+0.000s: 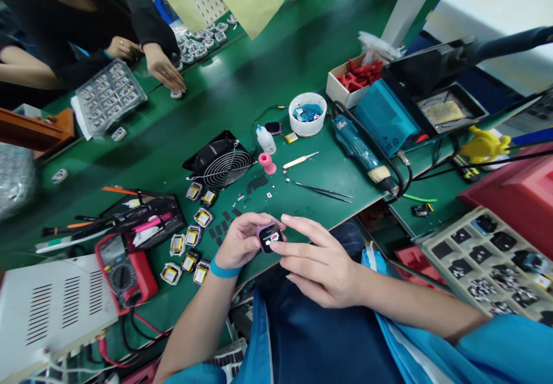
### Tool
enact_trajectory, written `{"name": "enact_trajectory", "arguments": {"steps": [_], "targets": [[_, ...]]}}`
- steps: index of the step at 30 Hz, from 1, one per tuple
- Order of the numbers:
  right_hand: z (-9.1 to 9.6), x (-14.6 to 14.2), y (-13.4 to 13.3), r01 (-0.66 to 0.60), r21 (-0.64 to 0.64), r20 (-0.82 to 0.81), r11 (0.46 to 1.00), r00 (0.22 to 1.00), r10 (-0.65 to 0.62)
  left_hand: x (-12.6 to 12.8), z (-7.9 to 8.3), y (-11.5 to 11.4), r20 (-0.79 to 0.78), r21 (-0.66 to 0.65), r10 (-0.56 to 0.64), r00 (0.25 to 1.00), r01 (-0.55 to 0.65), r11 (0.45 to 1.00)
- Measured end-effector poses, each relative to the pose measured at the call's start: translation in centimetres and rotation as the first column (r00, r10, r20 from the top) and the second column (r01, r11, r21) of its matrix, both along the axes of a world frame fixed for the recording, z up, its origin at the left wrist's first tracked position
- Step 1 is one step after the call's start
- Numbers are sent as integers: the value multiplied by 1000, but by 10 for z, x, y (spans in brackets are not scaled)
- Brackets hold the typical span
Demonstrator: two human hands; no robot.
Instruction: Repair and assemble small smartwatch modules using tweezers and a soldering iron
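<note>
My left hand is closed around a small smartwatch with a purple case and no strap in sight. Its dark screen is lit and faces up, showing a small picture. Over the watch, my right hand has its fingers stretched out and apart, a fingertip at the screen. Left of my hands lie several opened watch cases with yellow batteries in them. Small black pads are scattered by my left wrist. Tweezers lie beyond my right hand.
A fan with a wire guard, a pink spool, a white bottle and a white bowl stand ahead. An electric screwdriver lies right; a red multimeter stands left. Across the bench, a co-worker's hand handles a small part.
</note>
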State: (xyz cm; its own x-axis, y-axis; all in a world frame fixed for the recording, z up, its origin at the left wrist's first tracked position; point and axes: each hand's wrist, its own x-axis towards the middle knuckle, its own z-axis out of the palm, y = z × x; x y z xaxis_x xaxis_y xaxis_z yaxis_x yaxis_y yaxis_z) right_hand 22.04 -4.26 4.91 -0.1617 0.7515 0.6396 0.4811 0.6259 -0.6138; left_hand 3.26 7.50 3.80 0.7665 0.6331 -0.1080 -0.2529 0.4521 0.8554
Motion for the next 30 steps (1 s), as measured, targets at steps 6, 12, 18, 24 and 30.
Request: {"name": "enact_trajectory", "arguments": {"steps": [6, 12, 18, 24, 30], "targets": [[-2, 2, -2, 32, -7, 9, 999, 999, -31, -1, -2, 0, -28, 8, 10, 1000, -10, 1000], [-2, 1, -1, 38, 8, -10, 999, 999, -37, -1, -1, 0, 10, 18, -9, 1000, 9, 1000], [-1, 2, -1, 41, 3, -23, 999, 999, -41, -1, -1, 0, 24, 25, -21, 999, 20, 999], [-4, 2, -1, 39, -15, -95, 999, 995, -40, -1, -1, 0, 7, -44, 25, 1000, -24, 999], [-4, 2, 0, 69, -65, -162, 996, 984, -79, -1, 0, -1, 14, -66, -12, 1000, 13, 998]]}}
